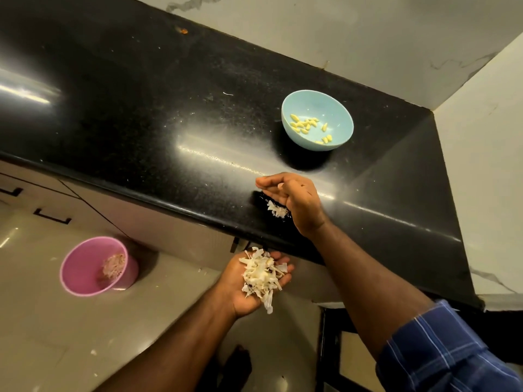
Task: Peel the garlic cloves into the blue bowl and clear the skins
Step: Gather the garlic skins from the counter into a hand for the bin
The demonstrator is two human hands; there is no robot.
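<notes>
Left grip [254, 281] cups a heap of skins [261, 274] below the desk [141, 123] edge, catching the last skins [277, 209] that the loosely curled, empty right grip [291, 199] sweeps off, blue bowl [317, 120] of peeled cloves [307, 126] beyond it.

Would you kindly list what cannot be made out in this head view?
- Right hand: palm faces the black counter, hiding any skins beneath besides the small white pile.
- Pink plastic bin: contents blurred.
- Pale blue bowl: yellow cloves too small to count.
</notes>
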